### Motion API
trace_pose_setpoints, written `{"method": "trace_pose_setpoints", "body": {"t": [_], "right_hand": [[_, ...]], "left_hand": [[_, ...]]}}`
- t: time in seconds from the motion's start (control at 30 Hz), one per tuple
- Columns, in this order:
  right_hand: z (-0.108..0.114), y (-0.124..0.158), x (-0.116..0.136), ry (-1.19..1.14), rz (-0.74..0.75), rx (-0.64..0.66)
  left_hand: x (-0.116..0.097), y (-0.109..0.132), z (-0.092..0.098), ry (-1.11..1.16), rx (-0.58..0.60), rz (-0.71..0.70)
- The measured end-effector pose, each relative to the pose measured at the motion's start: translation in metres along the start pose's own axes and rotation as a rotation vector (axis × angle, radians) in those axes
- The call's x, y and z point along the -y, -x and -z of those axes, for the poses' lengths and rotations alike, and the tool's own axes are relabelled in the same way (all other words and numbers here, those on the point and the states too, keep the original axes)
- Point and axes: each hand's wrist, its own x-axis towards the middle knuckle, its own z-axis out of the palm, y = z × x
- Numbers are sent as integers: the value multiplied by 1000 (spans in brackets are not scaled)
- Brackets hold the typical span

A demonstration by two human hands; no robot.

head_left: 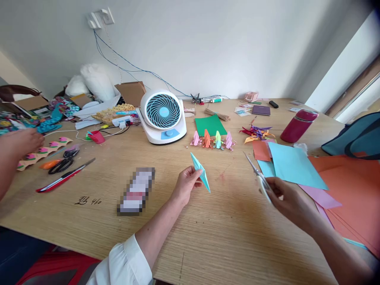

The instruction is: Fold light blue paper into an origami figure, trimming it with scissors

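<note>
Near the middle of the table my left hand [187, 184] pinches a folded light-blue paper [200, 172], a narrow pointed shape slanting down to the right. Farther right, my right hand [277, 194] is closed on white-handled scissors [261, 179], whose blades point up and to the left, apart from the folded paper. Beyond my left hand stand several small folded paper figures in pink, orange [207, 139], and green, in front of a green sheet [210, 125]. Light-blue sheets [297, 164] lie beside my right hand.
A white fan [163, 114] stands at the back. A phone-like object [136, 192] lies left of my left arm. A bottle [298, 126], a blue bag [353, 136] and orange sheets [356, 198] are at right. Black scissors [63, 161] and another person's hand [22, 142] are at left.
</note>
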Motion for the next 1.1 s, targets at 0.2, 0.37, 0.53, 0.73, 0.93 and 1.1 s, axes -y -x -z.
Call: {"method": "trace_pose_setpoints", "body": {"t": [0.2,0.37,0.53,0.73,0.93,1.1], "right_hand": [[-36,21,41,-445,-39,477],[-51,31,48,-533,-78,601],[-54,32,49,-651,-146,632],[-54,37,58,-695,-238,658],[-61,43,55,-741,-190,688],[-61,44,58,-761,-190,699]], "left_hand": [[-3,1,-1,-15,-20,-34],[-5,4,-3,-19,-24,-40],[-6,6,-4,-7,-7,-46],[-7,9,-6,-15,-11,-36],[-9,10,-8,-26,-11,-45],[-7,9,-7,-30,2,-54]]}}
